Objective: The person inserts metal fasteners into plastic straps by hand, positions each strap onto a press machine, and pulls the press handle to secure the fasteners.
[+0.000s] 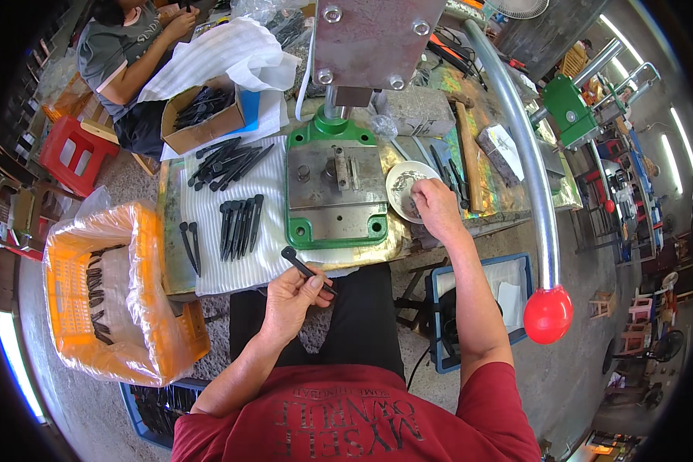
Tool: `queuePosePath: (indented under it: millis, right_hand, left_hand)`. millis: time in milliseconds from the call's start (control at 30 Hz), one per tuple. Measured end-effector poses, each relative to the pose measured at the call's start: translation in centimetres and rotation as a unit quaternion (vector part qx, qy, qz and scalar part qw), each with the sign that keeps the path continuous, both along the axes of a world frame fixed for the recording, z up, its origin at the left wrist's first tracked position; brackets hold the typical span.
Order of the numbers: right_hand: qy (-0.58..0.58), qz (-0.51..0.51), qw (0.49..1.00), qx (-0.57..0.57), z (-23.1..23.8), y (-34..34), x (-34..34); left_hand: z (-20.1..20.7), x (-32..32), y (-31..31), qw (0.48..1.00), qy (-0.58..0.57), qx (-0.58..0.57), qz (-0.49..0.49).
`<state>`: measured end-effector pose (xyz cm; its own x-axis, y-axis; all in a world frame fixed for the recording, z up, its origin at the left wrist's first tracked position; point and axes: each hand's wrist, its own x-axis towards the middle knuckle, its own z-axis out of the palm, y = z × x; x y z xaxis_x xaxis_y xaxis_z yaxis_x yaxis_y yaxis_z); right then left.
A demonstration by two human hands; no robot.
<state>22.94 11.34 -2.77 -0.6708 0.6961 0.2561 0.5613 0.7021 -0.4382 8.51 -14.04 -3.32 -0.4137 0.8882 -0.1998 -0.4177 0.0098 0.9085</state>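
Observation:
My left hand (296,299) is closed round a slim black handle-like piece (300,262), its wider end tilted up and away from me. This piece is just in front of the green press base (333,240). My right hand (436,205) reaches into a small white dish (398,171) of tiny dark metal bits, to the right of the base. Its fingertips are pinched together among the bits; whatever they hold is hidden. A small metal fixture (346,169) is on the press's steel plate (313,192). More black pieces (240,225) lie on white foam sheeting (208,266) at the left.
The press's lever with a red ball knob (548,314) hangs at the right. A hammer (470,158) lies beyond the dish. A plastic-lined orange crate (150,285) stands at the left, a blue crate (436,339) below the bench. Another person (127,58) sits beyond a cardboard box (189,138).

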Motion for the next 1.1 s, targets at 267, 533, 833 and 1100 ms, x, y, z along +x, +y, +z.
queuePosePath:
  millis: [267, 533, 833, 1100]
  right_hand:
    - [-0.13, 0.004, 0.989, 0.073, 0.2, -1.2, -0.9]
    - [-0.208, 0.035, 0.972, 0.107, 0.0, -0.8, -1.6]
    - [0.083, 0.004, 0.996, -0.039, -1.3, 0.0, -0.2]
    - [0.239, -0.012, 0.949, -0.207, 0.9, -1.5, -0.5]
  left_hand:
    - [-0.2, 0.2, 0.1, 1.0, 0.008, -0.004, -0.011]
    - [-0.3, 0.2, 0.1, 1.0, 0.008, -0.003, -0.006]
    - [0.1, -0.1, 0.3, 1.0, -0.006, -0.001, -0.001]
    - [0.7, -0.3, 1.2, 1.0, 0.002, 0.02, 0.005]
